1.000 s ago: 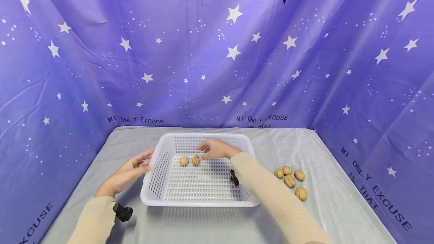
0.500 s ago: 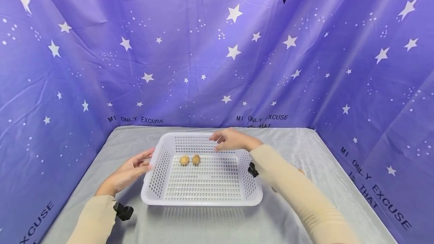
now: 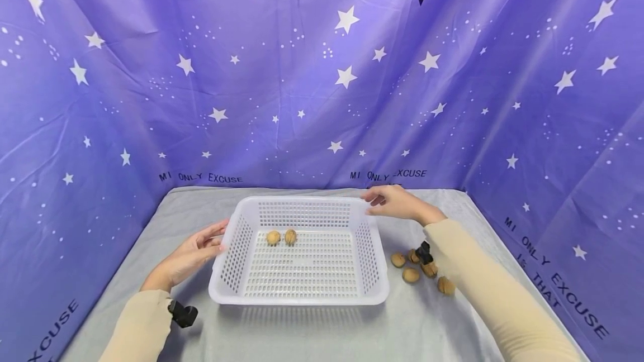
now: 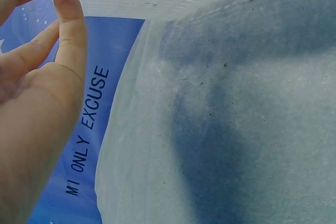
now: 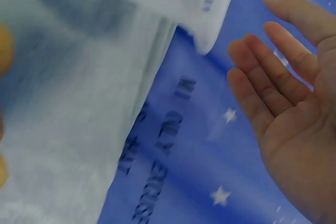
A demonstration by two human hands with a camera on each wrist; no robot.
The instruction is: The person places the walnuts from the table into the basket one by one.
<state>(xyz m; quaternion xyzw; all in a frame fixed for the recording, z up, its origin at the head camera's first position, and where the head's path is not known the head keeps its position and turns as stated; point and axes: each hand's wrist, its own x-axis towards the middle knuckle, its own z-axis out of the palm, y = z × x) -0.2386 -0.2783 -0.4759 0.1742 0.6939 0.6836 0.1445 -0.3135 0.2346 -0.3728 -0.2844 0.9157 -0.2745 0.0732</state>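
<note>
A white perforated plastic basket (image 3: 302, 301) stands mid-table. Two walnuts (image 3: 273, 238) lie on its floor toward the back left. At the left rim my left hand (image 3: 188, 253) holds the basket with thumb and fingertips; the left wrist view shows the thumb (image 4: 69, 14) against the rim. My right hand (image 3: 397, 203) hovers by the back right corner, its palm bare and fingers loosely bent in the right wrist view. Several more walnuts (image 3: 410, 275) lie on the cloth right of the basket, some partly hidden by the right wrist's black camera (image 3: 424, 252).
Grey cloth (image 3: 302, 337) covers the table. A purple star-printed curtain (image 3: 302, 99) closes off the back and both sides. Small dark specks (image 4: 224, 65) dot the cloth near the left hand.
My right hand has left the walnut inside the basket and moved right, past the back right corner. The walnuts on the right lie differently. The left hand and basket have stayed put.
</note>
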